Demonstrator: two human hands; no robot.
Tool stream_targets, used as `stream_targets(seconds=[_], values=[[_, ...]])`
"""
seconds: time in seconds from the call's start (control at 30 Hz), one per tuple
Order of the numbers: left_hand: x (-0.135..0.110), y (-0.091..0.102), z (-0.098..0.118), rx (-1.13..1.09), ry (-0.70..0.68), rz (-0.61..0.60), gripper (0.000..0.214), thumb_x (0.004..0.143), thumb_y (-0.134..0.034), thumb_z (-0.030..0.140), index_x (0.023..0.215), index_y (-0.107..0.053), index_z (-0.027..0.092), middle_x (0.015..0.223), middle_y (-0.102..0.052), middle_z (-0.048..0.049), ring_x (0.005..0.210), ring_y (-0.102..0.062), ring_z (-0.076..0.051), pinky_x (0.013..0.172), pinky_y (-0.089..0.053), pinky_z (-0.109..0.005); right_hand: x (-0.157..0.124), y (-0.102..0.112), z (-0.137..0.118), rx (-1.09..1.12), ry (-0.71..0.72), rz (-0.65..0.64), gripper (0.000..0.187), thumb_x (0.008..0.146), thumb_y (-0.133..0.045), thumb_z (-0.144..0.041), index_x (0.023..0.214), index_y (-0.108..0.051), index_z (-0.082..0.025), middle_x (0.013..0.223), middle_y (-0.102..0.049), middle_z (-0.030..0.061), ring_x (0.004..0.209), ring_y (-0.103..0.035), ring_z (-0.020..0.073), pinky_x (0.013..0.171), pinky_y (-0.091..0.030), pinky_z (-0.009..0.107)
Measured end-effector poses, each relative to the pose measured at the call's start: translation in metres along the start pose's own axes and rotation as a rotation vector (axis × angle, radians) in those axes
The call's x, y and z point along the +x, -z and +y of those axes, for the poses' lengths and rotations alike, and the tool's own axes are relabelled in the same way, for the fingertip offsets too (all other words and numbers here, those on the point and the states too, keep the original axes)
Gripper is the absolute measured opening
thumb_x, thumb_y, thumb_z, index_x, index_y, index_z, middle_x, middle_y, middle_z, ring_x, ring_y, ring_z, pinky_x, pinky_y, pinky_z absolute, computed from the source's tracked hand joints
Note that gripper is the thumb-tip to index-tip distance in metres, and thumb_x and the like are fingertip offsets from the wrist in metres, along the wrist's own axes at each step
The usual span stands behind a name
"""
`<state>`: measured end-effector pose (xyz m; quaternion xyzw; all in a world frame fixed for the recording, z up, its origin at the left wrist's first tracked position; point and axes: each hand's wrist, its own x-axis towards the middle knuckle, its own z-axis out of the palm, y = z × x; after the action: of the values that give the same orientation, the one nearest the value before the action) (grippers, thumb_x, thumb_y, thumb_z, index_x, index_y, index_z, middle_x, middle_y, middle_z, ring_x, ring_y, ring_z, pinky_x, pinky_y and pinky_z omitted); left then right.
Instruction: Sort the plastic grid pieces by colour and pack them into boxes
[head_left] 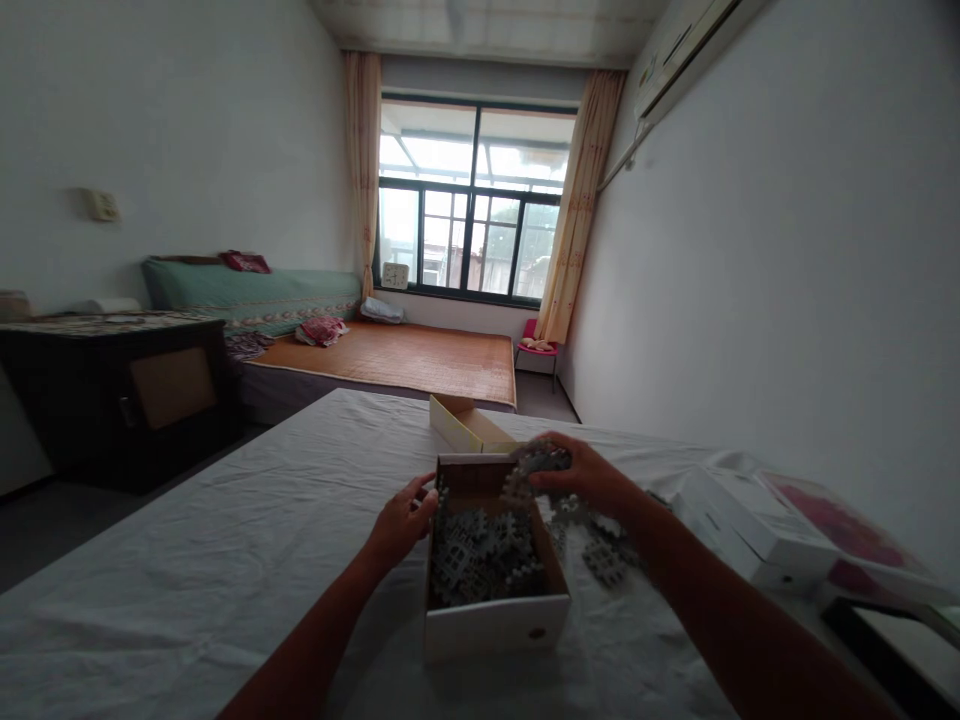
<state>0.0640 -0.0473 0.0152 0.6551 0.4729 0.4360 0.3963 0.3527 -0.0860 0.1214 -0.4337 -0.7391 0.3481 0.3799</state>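
Note:
A white cardboard box (495, 628) stands on the cloth-covered table in front of me, heaped with grey interlocking plastic pieces (480, 550). My left hand (405, 518) grips the box's left wall near its far corner, with the thumb at the rim. Over the right rim, my right hand (574, 468) is closed around several grey pieces (529, 475), partly blurred. More loose grey pieces (604, 558) lie on the cloth just right of the box, some hidden behind my right forearm.
Behind the box lies its open lid (469, 425). Farther right are a white box (757, 520), a clear case with pink contents (847, 520) and a dark-framed flat object (900, 640). White cloth (300, 500) covers the table. A bed (405, 355) stands beyond, a dark cabinet (112, 390) left.

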Motion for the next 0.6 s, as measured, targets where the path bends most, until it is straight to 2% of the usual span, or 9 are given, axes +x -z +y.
stream_targets(seconds=[0.07,0.13,0.2,0.27,0.37,0.43,0.5,0.6], values=[[-0.001,0.000,0.002,0.006,-0.003,-0.010,0.057,0.080,-0.046,0.048,0.124,-0.050,0.012,0.076,-0.059,-0.0018,0.049,-0.051,-0.009,0.045,-0.042,-0.021,0.006,-0.025,-0.011,-0.128,0.111,-0.130,0.054,0.067,-0.072,-0.045,0.116,-0.058,-0.028,0.108,-0.066,0.0017,0.098,-0.060,0.0226,0.088,-0.048,0.039],[-0.002,0.001,0.005,0.021,-0.022,-0.024,0.055,0.081,-0.045,0.047,0.124,-0.050,0.012,0.076,-0.059,-0.0022,0.051,-0.051,-0.010,0.046,-0.042,-0.021,0.017,-0.029,-0.006,-0.232,0.164,-0.212,0.057,0.069,-0.068,-0.048,0.122,-0.054,-0.033,0.119,-0.062,-0.0003,0.108,-0.056,0.0238,0.096,-0.043,0.040],[-0.004,0.001,0.007,0.033,-0.041,-0.026,0.053,0.082,-0.044,0.046,0.123,-0.051,0.012,0.075,-0.058,-0.0019,0.051,-0.051,-0.010,0.047,-0.041,-0.021,0.033,-0.015,0.014,-0.355,0.043,-0.172,0.052,0.077,-0.058,-0.054,0.124,-0.053,-0.034,0.120,-0.061,-0.0010,0.108,-0.057,0.0230,0.093,-0.045,0.039],[-0.004,0.001,0.009,0.030,-0.037,-0.019,0.053,0.082,-0.044,0.045,0.122,-0.051,0.011,0.073,-0.056,-0.0009,0.050,-0.050,-0.009,0.047,-0.041,-0.020,0.052,0.006,0.043,-0.514,-0.177,-0.045,0.050,0.082,-0.046,-0.058,0.123,-0.055,-0.030,0.118,-0.063,0.0018,0.107,-0.057,0.0234,0.091,-0.045,0.038],[-0.004,0.000,0.007,0.019,-0.019,-0.011,0.052,0.081,-0.045,0.044,0.122,-0.051,0.012,0.072,-0.054,0.0003,0.049,-0.049,-0.009,0.046,-0.040,-0.020,0.076,0.026,0.093,-0.675,-0.360,0.049,0.067,0.074,-0.055,-0.061,0.127,-0.052,-0.019,0.125,-0.057,0.0132,0.119,-0.047,0.0318,0.100,-0.034,0.046],[-0.003,0.000,0.006,0.020,-0.023,-0.008,0.052,0.081,-0.045,0.044,0.121,-0.051,0.012,0.073,-0.054,-0.0003,0.050,-0.050,-0.009,0.045,-0.040,-0.020,0.085,0.026,0.122,-0.726,-0.416,0.050,0.085,0.064,-0.064,-0.063,0.131,-0.047,-0.014,0.130,-0.050,0.0204,0.124,-0.040,0.0381,0.100,-0.029,0.052],[-0.003,0.000,0.005,0.025,-0.027,-0.009,0.052,0.081,-0.044,0.044,0.122,-0.051,0.011,0.076,-0.055,-0.0014,0.051,-0.051,-0.010,0.045,-0.040,-0.021,0.092,0.020,0.144,-0.773,-0.459,0.042,0.096,0.056,-0.068,-0.065,0.134,-0.042,-0.014,0.134,-0.046,0.0225,0.124,-0.038,0.0406,0.097,-0.029,0.056],[-0.004,0.000,0.005,0.034,-0.023,-0.014,0.053,0.082,-0.044,0.044,0.122,-0.051,0.011,0.077,-0.055,-0.0015,0.051,-0.051,-0.010,0.046,-0.041,-0.021,0.099,0.013,0.165,-0.827,-0.446,0.007,0.091,0.052,-0.069,-0.065,0.129,-0.048,-0.022,0.129,-0.051,0.0169,0.120,-0.043,0.0371,0.095,-0.032,0.051]])
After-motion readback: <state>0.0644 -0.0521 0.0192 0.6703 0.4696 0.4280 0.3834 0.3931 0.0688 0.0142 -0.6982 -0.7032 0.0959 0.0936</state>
